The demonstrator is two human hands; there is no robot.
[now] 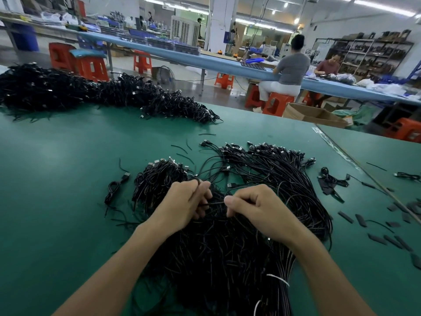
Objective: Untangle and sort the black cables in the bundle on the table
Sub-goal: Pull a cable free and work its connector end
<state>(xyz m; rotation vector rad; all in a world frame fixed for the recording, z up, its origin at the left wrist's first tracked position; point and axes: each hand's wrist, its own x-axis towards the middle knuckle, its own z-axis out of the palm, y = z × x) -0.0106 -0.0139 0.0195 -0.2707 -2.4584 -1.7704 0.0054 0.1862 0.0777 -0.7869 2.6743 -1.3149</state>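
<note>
1. Left hand (182,202) and right hand (257,207) are close together, fingers curled. Each pinches one end of a short black cable strand (215,203).
2. The strand's long axis runs left to right, spanning the gap between the hands.
3. The bundle of black cables (227,258) lies directly under the hands on the green worktop (57,179). Its long axis runs from the near edge away from the person, with the plug ends (273,151) fanned out at the far side.
4. A white tie (278,279) wraps the bundle's near end, on the right side.
5. A single coiled cable (113,189) lies apart, left of the bundle.
6. A larger heap of cables (68,90) sits at the far left of the worktop, well apart.
</note>
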